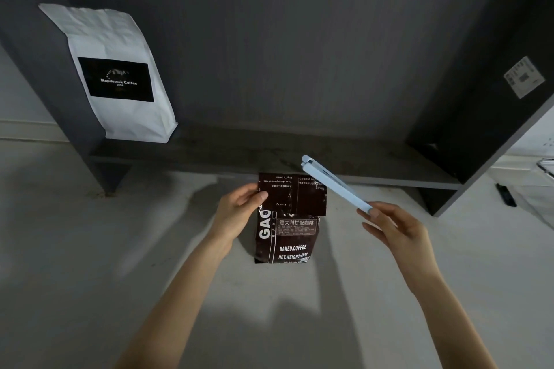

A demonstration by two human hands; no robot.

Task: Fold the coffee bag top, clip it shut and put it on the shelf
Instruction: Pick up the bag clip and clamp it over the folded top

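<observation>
A dark brown coffee bag (287, 237) with white lettering stands upright on the pale floor in front of the shelf. Its top is folded down toward me as a flap. My left hand (239, 210) pinches the left edge of that flap, thumb on the front. My right hand (395, 228) holds one end of a long pale blue sealing clip (335, 184). The clip slants up to the left, and its far end hangs just above the bag's upper right corner. The dark grey shelf board (209, 153) runs low across the view behind the bag.
A white coffee bag (117, 75) with a black label stands at the shelf's left end, leaning on the side panel. The shelf's right side panel (479, 117) carries a sticker. A small black object (506, 195) lies on the floor at the right.
</observation>
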